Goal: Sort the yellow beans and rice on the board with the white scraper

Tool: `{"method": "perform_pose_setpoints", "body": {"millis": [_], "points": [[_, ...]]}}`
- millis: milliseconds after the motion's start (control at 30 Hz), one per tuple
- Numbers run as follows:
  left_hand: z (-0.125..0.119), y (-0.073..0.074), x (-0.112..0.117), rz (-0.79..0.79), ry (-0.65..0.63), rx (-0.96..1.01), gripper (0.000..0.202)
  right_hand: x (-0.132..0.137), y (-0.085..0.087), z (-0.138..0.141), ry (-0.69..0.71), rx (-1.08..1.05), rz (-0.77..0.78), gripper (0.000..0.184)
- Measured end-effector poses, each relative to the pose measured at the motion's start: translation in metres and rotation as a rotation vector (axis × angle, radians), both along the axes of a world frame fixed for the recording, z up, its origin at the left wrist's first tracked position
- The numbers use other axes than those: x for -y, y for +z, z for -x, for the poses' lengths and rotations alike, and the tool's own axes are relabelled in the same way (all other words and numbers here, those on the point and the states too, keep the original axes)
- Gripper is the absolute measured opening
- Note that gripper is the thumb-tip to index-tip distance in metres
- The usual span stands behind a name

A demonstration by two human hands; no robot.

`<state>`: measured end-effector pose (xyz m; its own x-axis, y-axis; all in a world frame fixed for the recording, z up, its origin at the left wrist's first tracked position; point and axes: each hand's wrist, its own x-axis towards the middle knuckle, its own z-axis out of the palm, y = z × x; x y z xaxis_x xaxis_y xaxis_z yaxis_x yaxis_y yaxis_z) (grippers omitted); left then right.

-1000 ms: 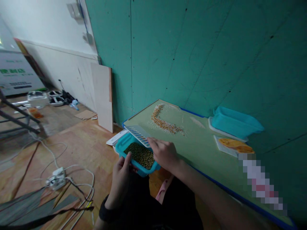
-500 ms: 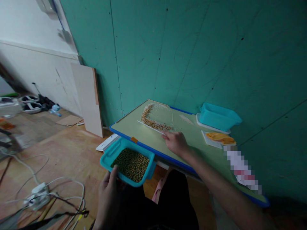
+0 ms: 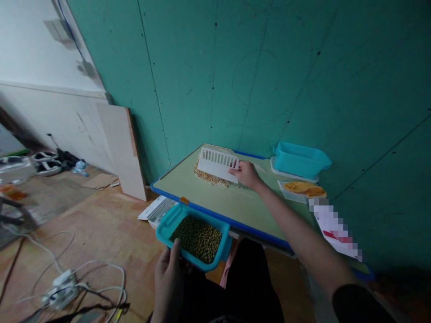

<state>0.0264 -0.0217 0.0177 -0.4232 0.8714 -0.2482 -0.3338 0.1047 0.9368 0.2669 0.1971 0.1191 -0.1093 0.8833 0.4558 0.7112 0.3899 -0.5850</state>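
Note:
My left hand [image 3: 170, 269] grips the near rim of a blue plastic tub [image 3: 164, 224], thumb on top, just below the table's front edge. Dark green beans [image 3: 188, 231] and tan beans [image 3: 208, 242] lie side by side in it. My right hand [image 3: 247, 174] is closed on one end of a white slotted plastic divider [image 3: 215, 168], held tilted over the table [image 3: 202, 195]. Along its lower edge lies a band of tan beans [image 3: 210, 177] mixed with pale grains. The divider hides part of that pile.
A blue bin [image 3: 301, 161] stands on a white lid at the table's back right. Nearer lie a yellow cloth [image 3: 305, 188] and a blurred-out packet [image 3: 336, 229]. A board [image 3: 123, 152] leans on the green wall. Cables and a power strip [image 3: 62, 287] lie on the floor.
My right hand has lifted the divider from the near side of the bean pile and brought it to the far side, broad face now showing. My left hand still holds the tub.

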Motion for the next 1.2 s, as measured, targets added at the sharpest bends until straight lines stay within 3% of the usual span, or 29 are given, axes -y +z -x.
{"method": "perform_pose_setpoints", "body": {"millis": [333,667,1200], "points": [[-0.003,0.011,-0.009,0.001,-0.032,-0.145,0.049,-0.006,-0.012,0.008,-0.009,-0.014,0.061,0.015],[0.002,-0.007,-0.007,-0.019,-0.121,0.115,0.05,-0.011,-0.019,0.013,0.039,-0.083,0.102,0.016],[0.003,-0.001,-0.004,-0.05,-0.163,0.082,0.051,-0.003,-0.022,0.026,0.082,-0.105,0.095,0.013]]}}
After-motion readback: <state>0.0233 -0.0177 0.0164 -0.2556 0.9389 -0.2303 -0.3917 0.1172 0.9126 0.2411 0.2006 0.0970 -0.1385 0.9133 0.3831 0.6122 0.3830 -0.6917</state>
